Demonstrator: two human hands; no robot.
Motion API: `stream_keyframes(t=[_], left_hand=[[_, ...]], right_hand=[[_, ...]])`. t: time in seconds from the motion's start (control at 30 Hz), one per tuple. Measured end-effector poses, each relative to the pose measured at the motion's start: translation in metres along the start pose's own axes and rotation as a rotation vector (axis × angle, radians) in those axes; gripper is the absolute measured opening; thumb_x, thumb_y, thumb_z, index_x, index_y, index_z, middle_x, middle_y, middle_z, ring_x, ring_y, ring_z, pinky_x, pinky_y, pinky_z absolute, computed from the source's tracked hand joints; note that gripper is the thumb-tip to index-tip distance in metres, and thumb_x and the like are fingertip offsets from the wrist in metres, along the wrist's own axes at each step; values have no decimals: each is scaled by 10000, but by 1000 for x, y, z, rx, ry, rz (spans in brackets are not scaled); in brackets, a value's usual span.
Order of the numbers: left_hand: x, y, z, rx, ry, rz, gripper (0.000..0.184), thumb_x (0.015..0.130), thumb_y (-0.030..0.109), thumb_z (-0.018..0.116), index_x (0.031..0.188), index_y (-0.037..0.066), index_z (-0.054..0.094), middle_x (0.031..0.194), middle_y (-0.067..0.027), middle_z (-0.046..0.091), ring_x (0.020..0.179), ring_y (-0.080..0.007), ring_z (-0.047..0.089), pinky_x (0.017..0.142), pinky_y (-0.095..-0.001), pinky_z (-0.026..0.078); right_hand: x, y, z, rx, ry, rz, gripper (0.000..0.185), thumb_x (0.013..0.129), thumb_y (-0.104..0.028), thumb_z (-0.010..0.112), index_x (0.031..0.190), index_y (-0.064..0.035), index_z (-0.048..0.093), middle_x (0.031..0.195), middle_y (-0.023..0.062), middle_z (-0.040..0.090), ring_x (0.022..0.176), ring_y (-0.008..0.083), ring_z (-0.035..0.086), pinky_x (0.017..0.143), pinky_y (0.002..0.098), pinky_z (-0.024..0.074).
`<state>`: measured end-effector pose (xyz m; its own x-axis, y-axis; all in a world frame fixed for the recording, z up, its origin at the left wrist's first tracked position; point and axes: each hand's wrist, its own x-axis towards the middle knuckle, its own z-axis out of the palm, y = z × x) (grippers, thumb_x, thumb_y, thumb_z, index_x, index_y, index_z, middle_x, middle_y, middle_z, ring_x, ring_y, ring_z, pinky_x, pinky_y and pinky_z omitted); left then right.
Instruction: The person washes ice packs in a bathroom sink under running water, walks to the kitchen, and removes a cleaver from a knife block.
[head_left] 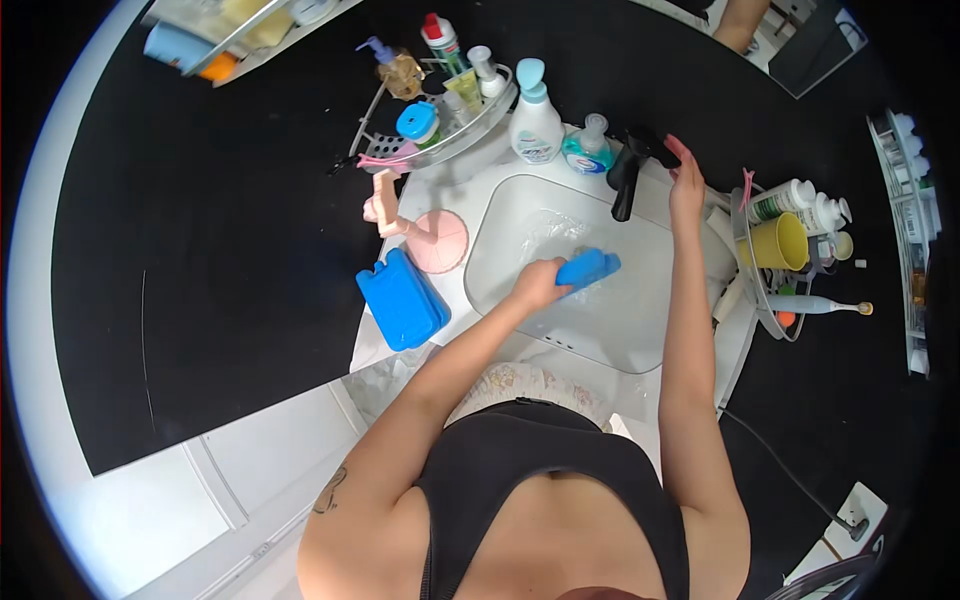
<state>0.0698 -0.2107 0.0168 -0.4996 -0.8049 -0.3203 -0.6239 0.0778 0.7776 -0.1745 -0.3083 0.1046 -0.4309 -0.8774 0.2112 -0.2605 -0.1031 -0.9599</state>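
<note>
My left hand (540, 284) is closed around one end of a blue ice pack (590, 268), held over the white sink basin (640, 330). My right hand (686, 180) is raised at the black faucet (627, 180), its fingers stretched out beside the lever; whether they touch it I cannot tell. Water glistens and ripples in the basin near the faucet side. On the counter left of the sink lie more blue ice packs (405, 300), seemingly stacked.
A pink round-based stand (438, 242) is left of the basin. Behind it are a white pump bottle (537, 130), a teal soap bottle (588, 150) and a corner rack (490, 118) of toiletries. Another rack with a yellow cup (778, 242) and an electric toothbrush (815, 305) hangs at right.
</note>
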Motion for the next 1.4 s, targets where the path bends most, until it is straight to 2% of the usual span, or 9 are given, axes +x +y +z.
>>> stream_keyframes(t=[0.03,0.13,0.27,0.4,0.5,0.7,0.8,0.97,1.4], left_hand=[[-7,10,-5,248,47,27,348,681,189,700,984,63,585,856,-141,630,793,-296,613,697,-380,484],[-26,14,-16,243,158,93,342,682,148,677,999,70,576,903,-143,616,815,-321,590,714,-387,473],[-53,23,-32,210,265,135,340,692,125,661,1015,70,571,930,-139,612,833,-328,581,726,-386,468],[-73,32,-38,141,377,213,357,700,121,659,1038,63,563,939,-134,613,854,-322,581,736,-383,467],[-81,46,-44,86,448,287,372,696,114,660,1048,64,554,952,-128,609,879,-314,576,753,-383,462],[-118,79,-76,66,572,581,424,668,77,665,1070,66,530,1028,-117,582,970,-300,547,819,-382,437],[-110,59,-59,108,554,592,476,652,48,667,1104,61,517,1068,-114,565,1008,-298,531,847,-390,426],[-112,18,-29,149,508,525,514,650,21,660,1135,47,492,1101,-119,547,1045,-311,506,887,-407,402],[-139,-9,-61,40,662,466,458,690,30,654,1119,35,494,1093,-140,550,1009,-329,521,895,-386,411]], right_hand=[[9,5,-3,10,-42,25,443,941,-405,332,1200,-107,533,1168,28,555,967,134,514,845,272,382],[22,-1,-1,31,-153,55,445,940,-407,340,1199,-105,540,1168,12,560,971,141,515,846,260,379],[4,-11,-1,84,-108,88,443,953,-334,357,1152,7,556,1085,113,594,1012,142,516,878,254,375],[1,17,-12,-170,-184,-245,441,951,-335,366,1149,9,558,1090,118,590,966,149,538,854,259,393],[-23,7,-13,-142,-118,52,438,951,-326,368,1169,13,538,1113,122,576,930,155,560,834,249,406],[-47,13,-31,28,-195,76,449,947,-331,370,1213,10,490,1069,124,585,892,160,573,834,265,424],[-83,88,-57,6,-230,230,407,936,-295,390,1201,-2,489,1030,124,594,895,175,578,830,293,439],[-138,53,-62,-77,-234,537,363,898,-224,432,1229,-82,476,1066,85,599,923,138,574,729,231,428],[-171,23,-3,-169,-460,688,391,898,-273,453,1240,-83,459,1114,67,576,976,167,553,811,313,455]])
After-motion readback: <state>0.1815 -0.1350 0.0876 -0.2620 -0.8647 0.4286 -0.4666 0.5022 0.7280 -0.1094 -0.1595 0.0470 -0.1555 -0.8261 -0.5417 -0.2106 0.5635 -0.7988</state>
